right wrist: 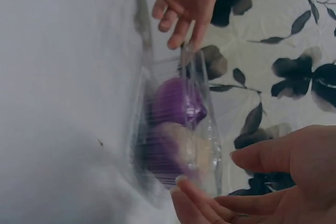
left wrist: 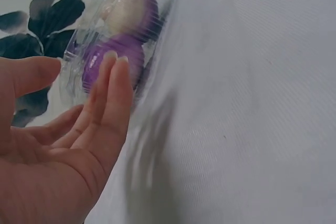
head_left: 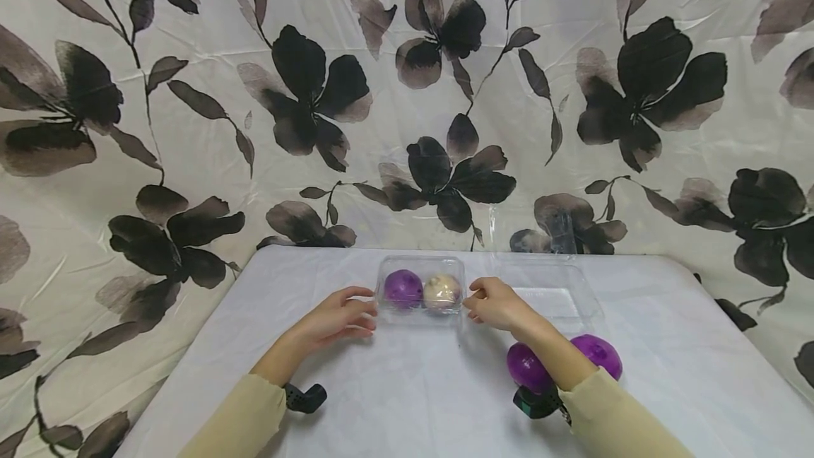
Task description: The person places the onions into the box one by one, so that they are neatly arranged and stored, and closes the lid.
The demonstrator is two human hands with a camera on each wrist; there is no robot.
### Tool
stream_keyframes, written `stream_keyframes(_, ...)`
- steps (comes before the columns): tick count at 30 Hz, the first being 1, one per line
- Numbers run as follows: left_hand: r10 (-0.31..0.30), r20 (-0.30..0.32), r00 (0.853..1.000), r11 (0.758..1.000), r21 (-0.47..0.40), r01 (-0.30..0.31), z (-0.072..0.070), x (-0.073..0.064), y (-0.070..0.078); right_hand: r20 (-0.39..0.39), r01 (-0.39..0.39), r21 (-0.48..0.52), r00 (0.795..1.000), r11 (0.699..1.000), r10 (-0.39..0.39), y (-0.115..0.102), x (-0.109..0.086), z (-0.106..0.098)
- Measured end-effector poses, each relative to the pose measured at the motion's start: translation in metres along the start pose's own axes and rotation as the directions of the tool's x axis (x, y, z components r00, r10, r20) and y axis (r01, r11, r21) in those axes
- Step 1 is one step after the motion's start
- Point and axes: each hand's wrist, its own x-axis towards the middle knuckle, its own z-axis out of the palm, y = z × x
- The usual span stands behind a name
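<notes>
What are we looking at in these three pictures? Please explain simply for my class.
There is no machine, only a person's bare left hand and right hand. The wide picture comes from a camera worn on the head; the closer two come from wrist cameras, one per hand. On the white table is a closed clear box containing a purple ball and a partly pale ball. To its right is an open box; nearer the person are two loose balls. Nothing is gripped: the hands are at opposite sides of the closed box, though whether they touch it is unclear.
</notes>
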Motion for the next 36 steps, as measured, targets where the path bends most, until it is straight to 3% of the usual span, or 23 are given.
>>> stream_keyframes(5,0.044,-0.035,0.998,0.993,0.113,-0.040,0.000,-0.006,0.000,-0.012,0.072,-0.180,0.997,0.981,-0.075,-0.006,-0.010,-0.012)
stream_keyframes(10,0.133,-0.146,0.980,0.961,0.260,-0.092,0.001,-0.009,0.001,-0.002,0.147,-0.257,0.988,0.955,-0.153,-0.011,-0.023,-0.024)
stream_keyframes(13,0.222,-0.220,0.950,0.904,0.412,-0.116,0.003,-0.013,0.005,0.029,0.187,-0.243,0.982,0.952,-0.186,-0.010,-0.031,-0.034)
stream_keyframes(16,0.321,-0.252,0.913,0.819,0.558,-0.134,0.005,-0.017,0.010,0.065,0.251,-0.238,0.968,0.938,-0.242,-0.005,-0.039,-0.047)
stream_keyframes(18,0.384,-0.252,0.888,0.767,0.623,-0.155,0.006,-0.020,0.014,0.076,0.299,-0.247,0.954,0.922,-0.289,-0.001,-0.045,-0.058)
stream_keyframes(21,0.452,-0.227,0.862,0.713,0.673,-0.196,0.009,-0.023,0.019,0.081,0.358,-0.256,0.934,0.898,-0.349,0.008,-0.053,-0.076)
stream_keyframes(29,0.582,-0.152,0.798,0.615,0.725,-0.311,0.023,-0.029,0.032,0.043,0.363,-0.301,0.929,0.882,-0.367,0.040,-0.074,-0.127)
stream_keyframes(32,0.606,-0.120,0.787,0.587,0.734,-0.340,0.030,-0.028,0.037,0.029,0.360,-0.331,0.928,0.872,-0.372,0.054,-0.081,-0.144)
stream_keyframes(36,0.619,-0.076,0.782,0.569,0.729,-0.380,0.044,-0.025,0.045,0.022,0.345,-0.368,0.932,0.864,-0.363,0.073,-0.090,-0.162)
